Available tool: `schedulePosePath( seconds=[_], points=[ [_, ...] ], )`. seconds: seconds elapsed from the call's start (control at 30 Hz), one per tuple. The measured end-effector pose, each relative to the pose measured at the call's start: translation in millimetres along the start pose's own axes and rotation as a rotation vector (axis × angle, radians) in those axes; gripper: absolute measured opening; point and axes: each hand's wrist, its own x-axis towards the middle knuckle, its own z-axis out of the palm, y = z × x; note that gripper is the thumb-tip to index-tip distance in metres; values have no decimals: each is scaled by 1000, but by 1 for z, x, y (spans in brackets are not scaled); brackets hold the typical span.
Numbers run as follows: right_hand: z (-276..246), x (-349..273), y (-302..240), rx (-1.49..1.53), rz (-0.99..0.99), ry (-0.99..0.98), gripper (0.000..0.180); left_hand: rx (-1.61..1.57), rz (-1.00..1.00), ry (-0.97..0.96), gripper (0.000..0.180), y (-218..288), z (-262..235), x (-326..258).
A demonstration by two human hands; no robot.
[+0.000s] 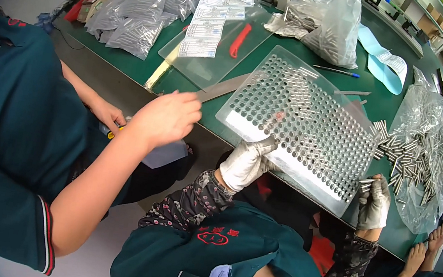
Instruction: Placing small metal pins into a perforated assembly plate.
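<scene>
A perforated tray, clear plastic with rows of round holes, is seen in the middle of the frame, lying tilted on a green table. Its near left corner is gripped by the left hand, which wears a white glove; the fingers are curled over the tray's edge. At the lower right of the tray, the right hand, in a grey glove, is closed around a small bundle of metal pins, whose ends stick out above the fist next to the tray's lower right edge. Some holes of the tray are already filled with pins, mostly in the upper middle part.

To the right of the tray a loose pile of pins is spread on a clear bag. A few pins of that pile lie just beside the tray's right edge.

At the left of the frame a co-worker's bare hand is raised above the table edge, its fingers closed on a flat metal strip that points toward the tray. In the upper left, sealed bags of pins are stacked. Beside them paper sheets and a red tool lie on a clear plate. A blue pen lies in the upper middle.
</scene>
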Motion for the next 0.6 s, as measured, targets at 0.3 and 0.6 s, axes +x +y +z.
schedulePosePath(
  seconds=[0.3, 0.6],
  points=[
    [41, 13, -24, -372, -364, 58, 10, 70, 4, 12, 43, 7, -5, -7],
    [40, 44, -31, -865, -710, 113, 6, -30, 6, -45, 62, 8, 4, -4]
  ],
)
